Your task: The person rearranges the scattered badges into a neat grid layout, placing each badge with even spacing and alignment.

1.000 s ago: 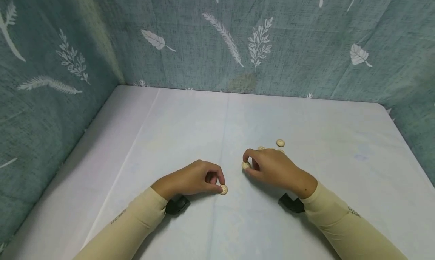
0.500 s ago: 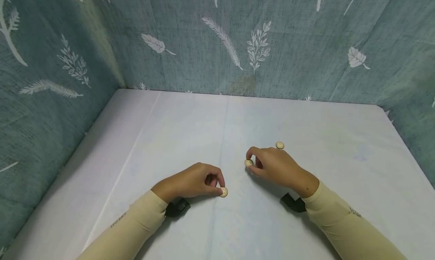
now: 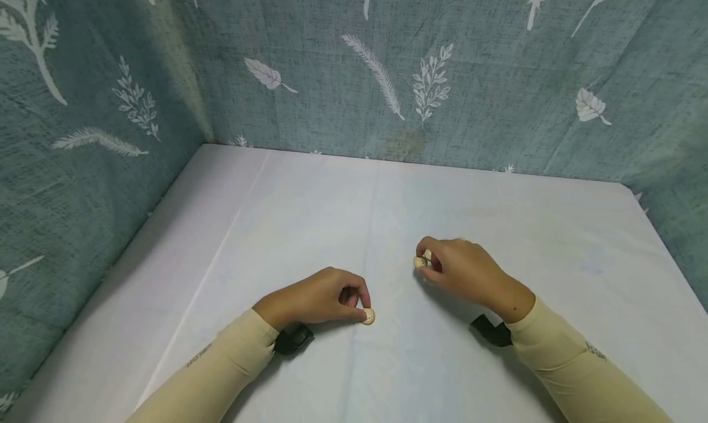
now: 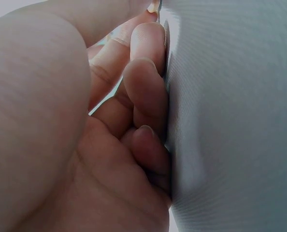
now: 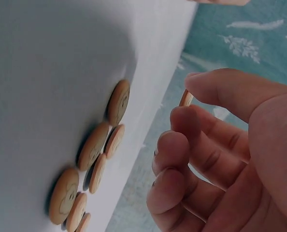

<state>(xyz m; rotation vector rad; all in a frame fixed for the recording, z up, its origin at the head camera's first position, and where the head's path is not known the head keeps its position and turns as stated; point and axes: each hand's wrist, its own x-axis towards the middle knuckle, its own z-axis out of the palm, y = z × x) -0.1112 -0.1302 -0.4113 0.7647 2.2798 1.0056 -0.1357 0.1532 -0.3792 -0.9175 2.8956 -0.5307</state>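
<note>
My left hand (image 3: 326, 297) rests low on the white tabletop, thumb and index finger pinching a round pale wooden button (image 3: 368, 316). Only a sliver of that button (image 4: 154, 7) shows at the top of the left wrist view, with the other fingers curled against the cloth. Farther right, my right hand (image 3: 467, 272) pinches another such button (image 3: 420, 262) between thumb and index finger. It appears edge-on and held up off the table in the right wrist view. Several more buttons (image 5: 118, 102) lie in two rows beneath this hand, mostly hidden by it in the head view.
A white cloth covers the table (image 3: 287, 226). Teal fabric (image 3: 332, 72) with white leaf prints stands along its back and left and right sides. A black wrist device (image 3: 294, 339) sits under each wrist.
My right hand has shifted slightly right with its button, now covering most of the single button seen behind it before. My left hand stays almost in place. The head view has tilted slightly.
</note>
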